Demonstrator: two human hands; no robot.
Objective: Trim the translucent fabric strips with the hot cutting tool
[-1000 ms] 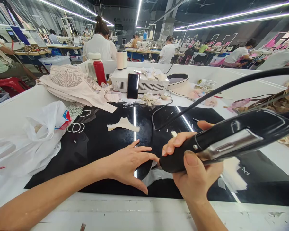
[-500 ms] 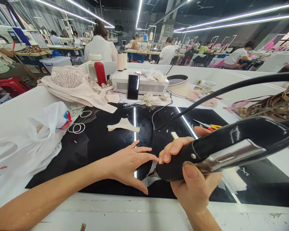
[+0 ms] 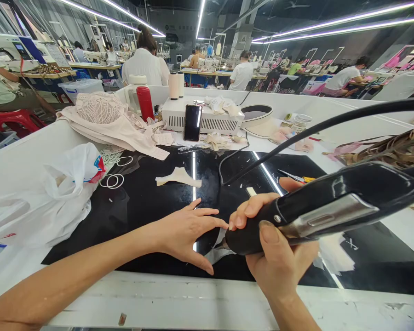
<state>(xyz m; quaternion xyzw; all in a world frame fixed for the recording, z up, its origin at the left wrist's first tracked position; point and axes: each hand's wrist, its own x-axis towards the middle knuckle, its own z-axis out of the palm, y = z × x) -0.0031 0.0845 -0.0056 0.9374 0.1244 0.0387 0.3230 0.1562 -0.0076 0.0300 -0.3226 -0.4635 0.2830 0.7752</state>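
My right hand [image 3: 279,262] is wrapped around a black corded handheld tool [image 3: 317,209] with a silver lever on its side. The tool's narrow tip points down and left onto a thin, pale, see-through piece of material [image 3: 224,257] lying on the black sheet [image 3: 148,207]. My left hand [image 3: 184,232] lies with its fingers spread on the sheet, its thumb and index finger on either side of that piece. Part of the piece is hidden behind the tool. Beyond my left hand lies a cream fabric cutout [image 3: 179,177].
A white plastic bag [image 3: 55,197] and cord loops [image 3: 112,180] are on the left. Beige bras [image 3: 113,122], a red bottle [image 3: 145,103], a phone [image 3: 192,123] and a white vented box [image 3: 217,122] line the back. White pieces [image 3: 336,255] lie at right; a black cable [image 3: 317,126] arches overhead.
The camera view has shifted slightly, so the table appears a little higher. My hands and the tool keep nearly the same pose over the pale piece.
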